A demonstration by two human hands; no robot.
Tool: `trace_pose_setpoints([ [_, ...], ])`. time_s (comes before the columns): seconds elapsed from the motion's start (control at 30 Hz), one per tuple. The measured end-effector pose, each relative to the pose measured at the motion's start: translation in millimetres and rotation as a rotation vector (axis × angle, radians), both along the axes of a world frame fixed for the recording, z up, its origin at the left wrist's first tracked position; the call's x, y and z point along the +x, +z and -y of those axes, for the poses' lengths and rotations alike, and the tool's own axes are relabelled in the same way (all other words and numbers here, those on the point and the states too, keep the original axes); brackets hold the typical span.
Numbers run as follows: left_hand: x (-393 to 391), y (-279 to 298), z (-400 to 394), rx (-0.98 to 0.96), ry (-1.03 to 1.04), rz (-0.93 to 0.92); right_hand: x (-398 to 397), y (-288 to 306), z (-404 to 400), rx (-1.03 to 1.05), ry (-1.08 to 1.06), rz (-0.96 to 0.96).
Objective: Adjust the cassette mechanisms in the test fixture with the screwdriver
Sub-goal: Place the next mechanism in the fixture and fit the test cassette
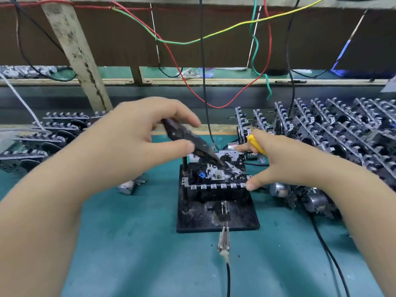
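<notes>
A cassette mechanism [216,175] sits in the black test fixture [197,215] at the middle of the bench. My left hand [132,142] pinches a dark tool [188,139] between thumb and fingers, and its tip points down onto the top of the mechanism. My right hand [278,163] holds a yellow-handled screwdriver [256,143] tucked against the palm. Its thumb touches the mechanism's front right corner and its forefinger reaches to the back edge.
Rows of cassette mechanisms [334,129] stand packed at the right, more [42,136] lie stacked at the left. Loose motors [280,189] lie beside the fixture. A clip on a black cable [224,243] lies in front of it. Wires [203,82] hang down behind.
</notes>
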State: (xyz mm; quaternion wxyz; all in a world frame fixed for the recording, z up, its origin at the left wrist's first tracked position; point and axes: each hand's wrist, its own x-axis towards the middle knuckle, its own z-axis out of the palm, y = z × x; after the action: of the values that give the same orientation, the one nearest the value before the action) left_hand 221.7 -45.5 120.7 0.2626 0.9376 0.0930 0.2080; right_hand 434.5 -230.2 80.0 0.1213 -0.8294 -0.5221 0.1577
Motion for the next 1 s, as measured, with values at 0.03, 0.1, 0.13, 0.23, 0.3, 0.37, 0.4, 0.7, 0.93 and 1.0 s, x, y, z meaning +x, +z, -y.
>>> trace_pose_setpoints([
  [0.03,10,-5,4,-0.012,-0.035,0.017,0,0,2,0.002,-0.006,-0.02],
  [0.1,26,-25,8,-0.004,-0.086,-0.01,0,-1,6,0.014,-0.01,-0.069],
  [0.13,32,-38,9,0.008,-0.1,-0.052,0,-3,8,0.063,-0.017,-0.092],
  [0.23,33,-66,9,-0.018,-0.105,-0.144,-8,-9,11,0.411,-0.086,-0.266],
  [0.3,32,-73,5,0.0,-0.102,-0.131,-17,-16,8,0.563,-0.1,-0.295],
  [0.37,34,-74,6,0.051,-0.1,-0.134,-26,-28,3,0.595,-0.122,-0.216],
  [0.4,36,-73,7,0.072,-0.1,-0.142,-29,-34,1,0.626,-0.148,-0.179],
  [0.7,30,-77,-2,0.207,-0.197,-0.207,-36,-56,-3,0.79,-0.215,-0.193],
  [0.93,34,-76,-2,0.25,-0.182,-0.197,-38,-60,1,0.826,-0.245,-0.344],
  [1.0,33,-78,-1,0.259,-0.197,-0.184,-39,-59,1,0.822,-0.248,-0.358],
])
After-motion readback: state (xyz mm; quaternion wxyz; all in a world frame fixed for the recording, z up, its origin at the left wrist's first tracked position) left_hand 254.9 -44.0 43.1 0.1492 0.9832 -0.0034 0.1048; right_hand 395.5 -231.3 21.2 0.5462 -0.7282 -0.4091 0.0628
